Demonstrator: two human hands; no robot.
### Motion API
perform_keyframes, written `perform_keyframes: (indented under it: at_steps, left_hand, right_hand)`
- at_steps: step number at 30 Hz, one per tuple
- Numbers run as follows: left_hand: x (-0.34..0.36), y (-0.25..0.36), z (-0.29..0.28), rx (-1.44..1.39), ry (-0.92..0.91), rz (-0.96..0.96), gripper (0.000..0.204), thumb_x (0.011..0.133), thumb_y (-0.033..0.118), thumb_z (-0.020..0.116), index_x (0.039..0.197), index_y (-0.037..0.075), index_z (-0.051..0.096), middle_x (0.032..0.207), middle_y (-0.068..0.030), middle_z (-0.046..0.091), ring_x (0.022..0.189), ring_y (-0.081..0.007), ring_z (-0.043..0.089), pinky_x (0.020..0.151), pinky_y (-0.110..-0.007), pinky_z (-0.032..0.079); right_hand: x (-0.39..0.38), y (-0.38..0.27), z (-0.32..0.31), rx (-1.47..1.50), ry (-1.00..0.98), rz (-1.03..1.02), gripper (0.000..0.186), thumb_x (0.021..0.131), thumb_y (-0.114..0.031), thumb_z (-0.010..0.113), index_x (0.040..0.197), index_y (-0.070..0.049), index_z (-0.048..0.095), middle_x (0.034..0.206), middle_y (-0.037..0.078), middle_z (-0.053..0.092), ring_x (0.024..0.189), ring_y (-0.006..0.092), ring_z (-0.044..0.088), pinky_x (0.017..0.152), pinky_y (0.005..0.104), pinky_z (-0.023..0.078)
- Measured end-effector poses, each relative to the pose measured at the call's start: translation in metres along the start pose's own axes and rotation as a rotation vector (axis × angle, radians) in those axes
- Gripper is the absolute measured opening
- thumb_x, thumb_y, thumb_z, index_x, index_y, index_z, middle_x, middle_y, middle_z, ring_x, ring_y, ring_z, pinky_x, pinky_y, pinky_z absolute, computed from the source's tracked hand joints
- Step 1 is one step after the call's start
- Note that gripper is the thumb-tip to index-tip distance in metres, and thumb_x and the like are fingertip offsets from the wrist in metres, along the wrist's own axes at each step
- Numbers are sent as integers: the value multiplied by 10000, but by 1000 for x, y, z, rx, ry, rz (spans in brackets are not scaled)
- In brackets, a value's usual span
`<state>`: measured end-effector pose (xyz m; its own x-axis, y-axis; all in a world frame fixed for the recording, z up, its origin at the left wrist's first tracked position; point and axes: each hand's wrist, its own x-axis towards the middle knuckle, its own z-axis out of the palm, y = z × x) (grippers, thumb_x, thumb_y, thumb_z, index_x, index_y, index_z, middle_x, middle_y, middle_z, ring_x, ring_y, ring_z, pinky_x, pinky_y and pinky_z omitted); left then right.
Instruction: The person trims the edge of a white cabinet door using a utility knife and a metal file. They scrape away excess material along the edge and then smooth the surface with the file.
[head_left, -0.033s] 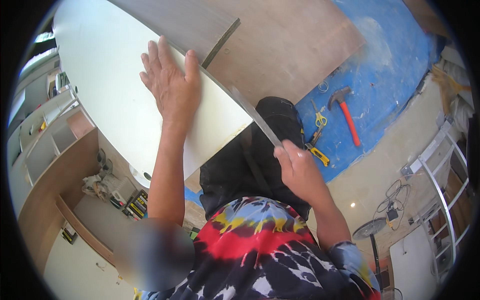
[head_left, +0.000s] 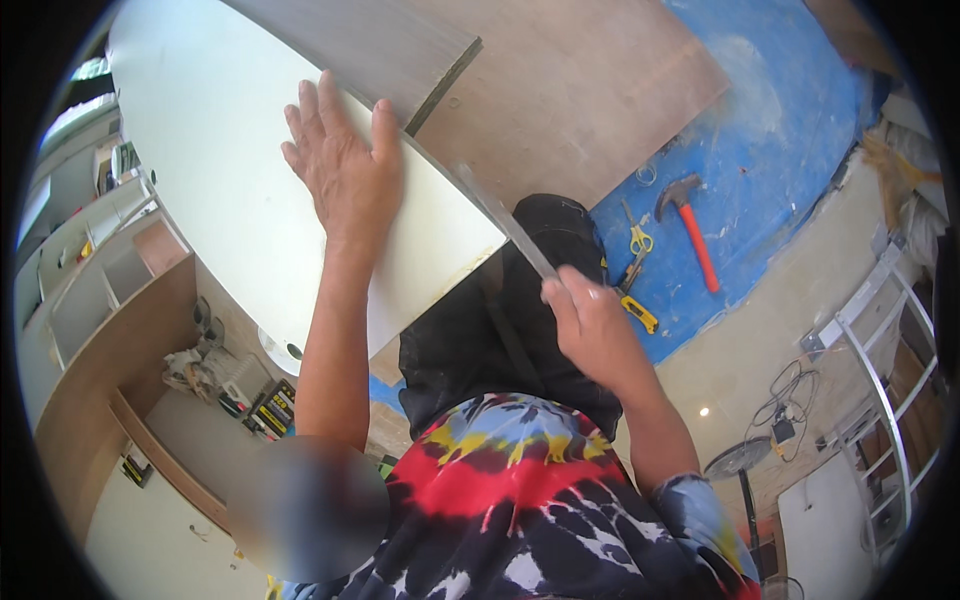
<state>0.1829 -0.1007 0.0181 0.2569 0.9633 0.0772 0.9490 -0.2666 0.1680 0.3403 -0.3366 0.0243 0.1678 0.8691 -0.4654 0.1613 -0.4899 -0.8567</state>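
Note:
A large white board [head_left: 215, 150] slants across the left and middle, one corner over my dark trousers. My left hand [head_left: 350, 180] lies on top of it, fingers spread, close to its right edge. In my right hand [head_left: 590, 320], closed round the near end, is a narrow grey flat file [head_left: 520, 238]. The file's blade runs along the board's right edge by the near corner, and its far end is blurred. The handle end is hidden in my fist.
Right of my knee, a red-handled hammer [head_left: 695, 235], yellow scissors [head_left: 640, 238] and a yellow utility knife [head_left: 638, 313] lie on a blue sheet [head_left: 740, 150]. Beyond the board are a brown panel [head_left: 590, 90] and a grey panel [head_left: 390, 50]. A metal ladder [head_left: 880, 370] stands far right.
My right hand and the file have shifted slightly up and to the left along the board's edge. My left hand has stayed in place.

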Motion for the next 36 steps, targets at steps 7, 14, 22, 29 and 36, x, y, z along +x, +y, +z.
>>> perform_keyframes:
  at_steps: [7, 14, 22, 29, 36]
  left_hand:
    - [-3, 0, 3, -23, 11, 10, 729, 991, 447, 488, 1558, 27, 306, 1635, -225, 260, 1542, -412, 139, 1246, -546, 69]
    - [-5, -8, 13, 63, -3, 13, 752, 1043, 527, 412, 1585, 35, 240, 1657, -203, 218, 1552, -389, 112, 1250, -543, 59]
    - [-120, -27, -32, -77, -224, 234, 690, 1034, 472, 434, 1570, 55, 312, 1655, -198, 219, 1541, -415, 133, 1247, -550, 80]
    - [-249, -167, -51, 12, -111, -105, 661, 1014, 349, 541, 1569, 69, 319, 1653, -187, 237, 1532, -383, 206, 1242, -532, 136]
    - [-240, -222, -41, -555, 309, -463, 776, 936, 289, 693, 1543, -5, 310, 1561, -282, 360, 1477, -421, 307, 1211, -459, 266]
  right_hand:
    - [-11, -7, -7, -17, -45, 70, 290, 1047, -229, 513, 906, 19, 566, 764, 306, 603, 824, 515, 599, 668, 549, 460]
    - [22, 110, 2, -409, 250, -121, 215, 1007, -123, 483, 1010, 13, 650, 885, 236, 665, 894, 439, 656, 739, 513, 521]
    - [-3, 333, -34, -613, 440, 204, 296, 998, -199, 533, 1175, 23, 618, 1067, 265, 676, 1017, 468, 627, 854, 530, 499]
    - [33, 249, -33, -448, 586, -74, 340, 1005, -204, 549, 1191, 60, 654, 1153, 261, 689, 1039, 430, 660, 918, 453, 515]
    - [108, -31, 16, -424, 442, -410, 447, 1028, -338, 509, 1142, 66, 662, 1149, 264, 689, 1067, 457, 644, 949, 487, 494]
